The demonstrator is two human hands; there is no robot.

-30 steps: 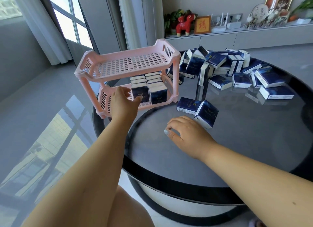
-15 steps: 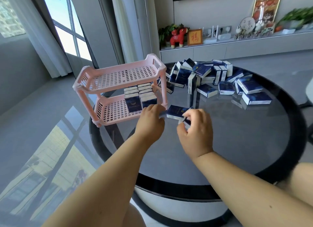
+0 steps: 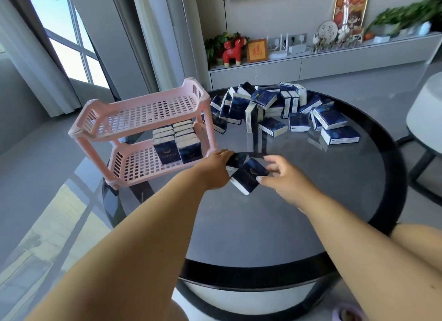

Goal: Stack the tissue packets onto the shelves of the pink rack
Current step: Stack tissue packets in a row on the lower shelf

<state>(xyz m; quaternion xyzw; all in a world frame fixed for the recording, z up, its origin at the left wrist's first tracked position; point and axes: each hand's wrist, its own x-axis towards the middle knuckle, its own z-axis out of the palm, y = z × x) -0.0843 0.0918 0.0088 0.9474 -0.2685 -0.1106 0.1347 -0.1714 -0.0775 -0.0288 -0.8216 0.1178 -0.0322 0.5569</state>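
Note:
The pink two-shelf rack [image 3: 143, 110] stands at the left edge of the round dark table [image 3: 275, 220]. Its lower shelf holds two rows of dark blue tissue packets [image 3: 177, 143]; the top shelf holds none. Just right of the rack, my right hand [image 3: 279, 174] pinches a blue tissue packet [image 3: 248, 177] tilted above the tabletop. My left hand [image 3: 215, 170] grips a second packet [image 3: 236, 159] right beside it, partly hidden behind the first. A loose pile of blue packets [image 3: 275, 107] lies at the table's far side.
A grey cabinet [image 3: 311, 64] with a red toy horse, a framed picture and plants runs along the back wall. Curtains and a window are at the left. A white round seat [image 3: 425, 115] stands at the right edge.
My left hand left the rack's lower shelf and came right to the two near packets. My right hand lifted one packet off the table; each hand now holds one.

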